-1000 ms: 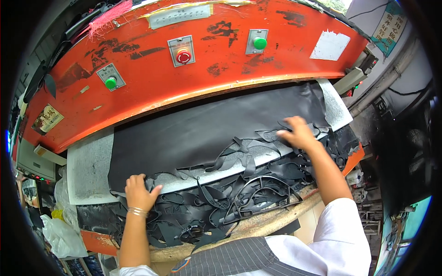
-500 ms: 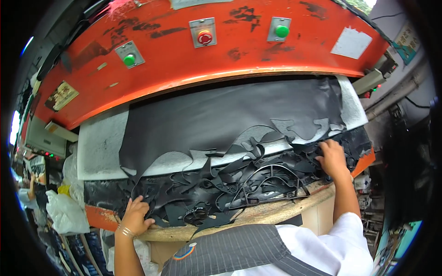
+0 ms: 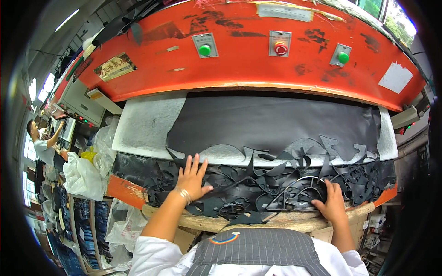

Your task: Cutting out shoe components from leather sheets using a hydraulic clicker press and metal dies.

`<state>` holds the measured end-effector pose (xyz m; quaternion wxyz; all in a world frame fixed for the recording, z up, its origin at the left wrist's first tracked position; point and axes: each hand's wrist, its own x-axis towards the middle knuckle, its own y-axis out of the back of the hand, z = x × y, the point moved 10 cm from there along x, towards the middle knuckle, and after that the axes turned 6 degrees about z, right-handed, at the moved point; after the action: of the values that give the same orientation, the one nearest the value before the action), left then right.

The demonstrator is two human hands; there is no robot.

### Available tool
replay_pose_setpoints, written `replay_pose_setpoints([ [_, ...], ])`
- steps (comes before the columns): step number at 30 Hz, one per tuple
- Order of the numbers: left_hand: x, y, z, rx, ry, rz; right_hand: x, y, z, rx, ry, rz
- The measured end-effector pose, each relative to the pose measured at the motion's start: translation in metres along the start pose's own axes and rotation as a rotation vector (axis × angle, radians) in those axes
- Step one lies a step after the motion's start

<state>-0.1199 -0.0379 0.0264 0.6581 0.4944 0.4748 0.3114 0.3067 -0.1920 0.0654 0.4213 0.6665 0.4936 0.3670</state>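
The red press [image 3: 239, 71] spans the view in front of you, its body standing over the rear of the white surface [image 3: 145, 122]. On that surface lies the black sheet [image 3: 276, 122], its back edge under the press and its near edge cut into curved notches; the surface shows bare to its left. Along your side runs a dark ledge [image 3: 131, 164], bare at its left end and otherwise covered by a tangle of black scraps [image 3: 230, 184], a few trailing over the wooden rail [image 3: 207, 222] nearest you. Off to the left, well apart from your work, another person [image 3: 42, 142] sits or stands, and a white bag [image 3: 83, 177] bulges near the ledge's end. The metal die [image 3: 297, 198] lies among the scraps, right of centre, near the rail; scraps crowd it and show through its frame. Your left hand [image 3: 192, 177] is spread, fingers well apart, over the scraps and hiding part of them. Your right hand [image 3: 332, 201] is at the die's right end, thumb and fingers apart; whether its grip has closed on the frame, you cannot tell. Smallest are the red button [image 3: 281, 48] and two green buttons [image 3: 205, 50] on the press front.
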Motion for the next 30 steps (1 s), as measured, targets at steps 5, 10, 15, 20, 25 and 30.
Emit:
replay_pose_setpoints([
  [5, -0.027, 0.036, -0.007, -0.522, -0.362, 0.04, 0.005, -0.005, 0.011, -0.124, -0.118, 0.047],
  [10, 0.03, 0.095, -0.088, -0.584, -0.318, 0.559, 0.003, 0.016, -0.043, -0.334, -0.211, 0.373],
  [15, 0.104, 0.07, -0.12, -0.44, -0.362, 0.687, -0.01, -0.064, -0.067, -0.079, -0.613, -0.027],
  [20, 0.132, 0.043, -0.132, -0.297, -0.301, 0.685, -0.001, -0.1, -0.068, -0.245, -0.839, 0.013],
  [25, 0.139, 0.052, -0.14, -0.296, -0.286, 0.68, 0.022, -0.106, -0.065, -0.048, -0.955, 0.136],
  [30, 0.137, 0.046, -0.137, -0.314, -0.242, 0.647, -0.048, -0.059, -0.034, 0.425, -0.997, 0.623],
])
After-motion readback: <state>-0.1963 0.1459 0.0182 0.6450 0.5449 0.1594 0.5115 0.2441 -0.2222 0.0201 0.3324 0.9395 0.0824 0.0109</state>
